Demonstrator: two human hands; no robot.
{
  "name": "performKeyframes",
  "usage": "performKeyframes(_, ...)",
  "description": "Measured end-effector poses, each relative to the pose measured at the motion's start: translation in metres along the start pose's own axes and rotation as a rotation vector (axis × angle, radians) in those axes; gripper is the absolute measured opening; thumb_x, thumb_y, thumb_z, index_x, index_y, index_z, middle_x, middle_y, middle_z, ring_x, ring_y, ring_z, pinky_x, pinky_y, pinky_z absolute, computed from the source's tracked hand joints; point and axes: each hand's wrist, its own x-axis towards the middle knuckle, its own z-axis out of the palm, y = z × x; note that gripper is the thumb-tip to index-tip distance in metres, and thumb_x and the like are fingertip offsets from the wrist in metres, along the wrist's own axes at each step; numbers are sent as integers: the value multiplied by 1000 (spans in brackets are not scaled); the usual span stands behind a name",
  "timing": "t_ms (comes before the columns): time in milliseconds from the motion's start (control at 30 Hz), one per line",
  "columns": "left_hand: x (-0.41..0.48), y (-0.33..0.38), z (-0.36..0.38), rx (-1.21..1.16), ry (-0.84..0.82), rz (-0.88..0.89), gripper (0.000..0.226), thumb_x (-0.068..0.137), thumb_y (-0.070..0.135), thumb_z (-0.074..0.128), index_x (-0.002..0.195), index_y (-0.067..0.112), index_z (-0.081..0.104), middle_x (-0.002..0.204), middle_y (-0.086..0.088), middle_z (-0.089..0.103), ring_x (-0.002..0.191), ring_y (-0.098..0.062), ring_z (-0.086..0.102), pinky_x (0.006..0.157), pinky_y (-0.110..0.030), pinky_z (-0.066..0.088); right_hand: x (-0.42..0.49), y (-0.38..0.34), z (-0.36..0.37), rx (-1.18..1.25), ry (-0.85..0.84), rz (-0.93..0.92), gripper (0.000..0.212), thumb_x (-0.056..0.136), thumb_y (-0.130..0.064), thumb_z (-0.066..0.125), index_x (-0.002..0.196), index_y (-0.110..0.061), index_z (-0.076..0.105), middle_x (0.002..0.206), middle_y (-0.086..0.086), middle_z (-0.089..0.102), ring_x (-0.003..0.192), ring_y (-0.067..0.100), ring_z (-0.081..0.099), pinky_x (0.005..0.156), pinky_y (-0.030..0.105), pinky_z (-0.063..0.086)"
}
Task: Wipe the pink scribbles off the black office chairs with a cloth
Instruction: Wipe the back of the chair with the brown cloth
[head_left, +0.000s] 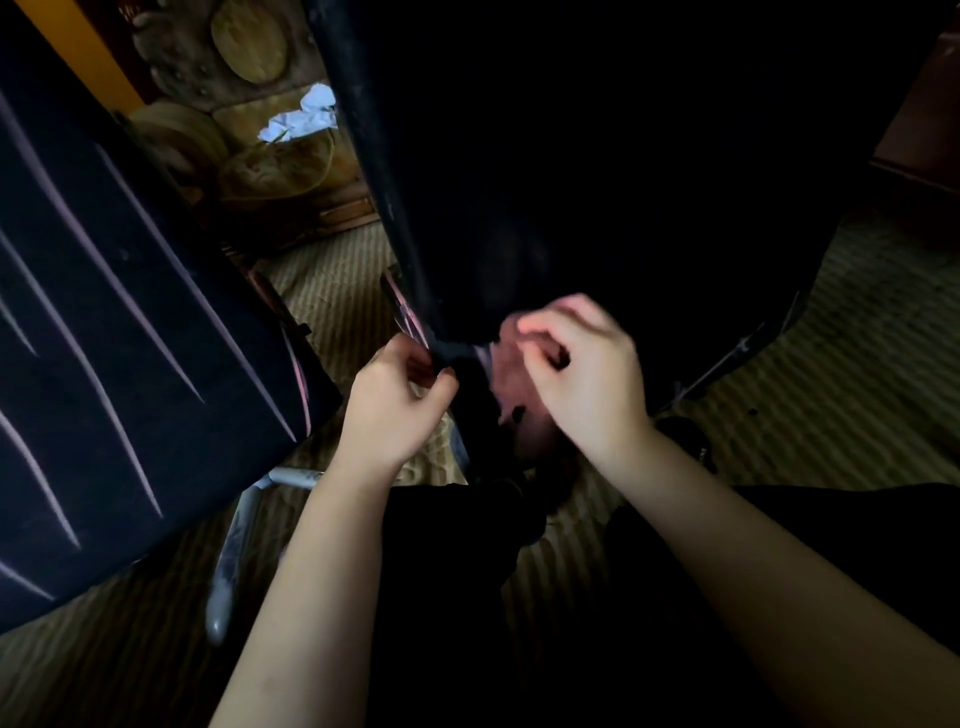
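My left hand (395, 400) pinches the bottom edge of the chair (571, 156) in front of me, thumb and fingertips closed on the black fabric. My right hand (587, 374) is just beside it, fingers curled round the cloth (511, 379), which sits against that same lower edge. A second chair (104, 312) stands to the left, its back streaked with long pink scribbles (234, 348). Both chairs stand on ribbed carpet (857, 364).
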Motion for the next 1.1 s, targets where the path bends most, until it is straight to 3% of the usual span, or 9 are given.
performKeyframes(133, 0, 2, -2, -12, -19, 7, 9, 81, 13, 65, 82, 13, 57, 78, 3, 62, 72, -3, 57, 62, -7, 40, -37, 15, 18, -103, -232, 32, 18, 72, -3, 72, 83, -18, 74, 85, -1, 62, 78, 21, 62, 60, 36, 55)
performKeyframes(333, 0, -1, -2, -42, -47, 19, 10, 79, 7, 64, 87, 12, 60, 78, 3, 63, 69, 0, 56, 64, -7, 40, 26, -31, -12, 62, 60, -88, 11, 82, -9, 69, 92, -11, 74, 94, 2, 65, 81, 18, 62, 72, 25, 51)
performKeyframes(433, -1, -2, -3, -67, -76, 31, 12, 78, 5, 63, 89, 10, 62, 83, 1, 66, 73, -4, 59, 70, -15, 45, 22, -30, -6, 47, 61, -91, 11, 81, -7, 69, 90, -10, 74, 95, 2, 65, 83, 19, 63, 74, 26, 51)
performKeyframes(633, -1, -1, -2, -119, -91, 22, 13, 79, 0, 60, 89, 8, 63, 83, -2, 67, 75, -9, 60, 73, -18, 47, -40, 6, 16, -99, -239, -38, 20, 70, -2, 75, 83, -17, 74, 87, -1, 64, 79, 21, 63, 61, 34, 55)
performKeyframes(767, 0, -2, -1, -139, -108, 30, 16, 78, -3, 59, 88, 9, 63, 83, -3, 67, 76, -12, 61, 72, -17, 46, 2, -22, -5, 6, -26, -66, 12, 80, -10, 72, 92, -13, 75, 94, 2, 65, 82, 21, 63, 72, 32, 53)
performKeyframes(900, 1, -4, -1, -161, -145, 30, 20, 79, -4, 58, 88, 13, 63, 86, -2, 67, 80, -14, 63, 76, -23, 48, 25, -38, -13, 48, 129, -87, 19, 84, -14, 70, 102, -10, 73, 104, 4, 64, 91, 21, 62, 81, 23, 49)
performKeyframes(1100, 2, -3, -1, -226, -156, -5, 21, 82, -1, 57, 87, 18, 65, 86, -3, 70, 83, -18, 66, 84, -36, 53, -41, -5, 17, -152, -168, -102, 29, 70, -6, 75, 96, -19, 73, 97, 3, 62, 84, 26, 61, 64, 35, 55)
